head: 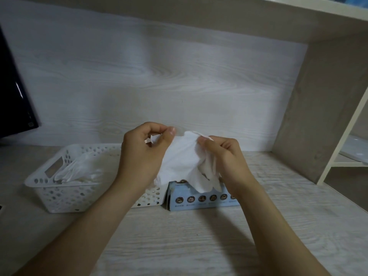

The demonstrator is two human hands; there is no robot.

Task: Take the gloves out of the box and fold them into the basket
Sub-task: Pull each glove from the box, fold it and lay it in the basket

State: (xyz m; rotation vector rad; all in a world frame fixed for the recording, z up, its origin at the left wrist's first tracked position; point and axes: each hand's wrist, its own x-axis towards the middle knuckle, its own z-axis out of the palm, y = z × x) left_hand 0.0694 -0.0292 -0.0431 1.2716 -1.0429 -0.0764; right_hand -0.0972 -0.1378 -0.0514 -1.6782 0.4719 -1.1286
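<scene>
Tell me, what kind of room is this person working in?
Probably a home or office desk nook: a pale wood-grain desktop under a shelf, with a dark monitor edge at the left.

I can't see the box's (199,200) opening: the white glove (179,156) hangs across it, and my right hand (225,156) and wrist cover its right end. Its printed icons are too small to read. My left forearm (111,196) hides the basket's (59,194) near right corner. The dark screen (12,96) runs off the left edge.
</scene>
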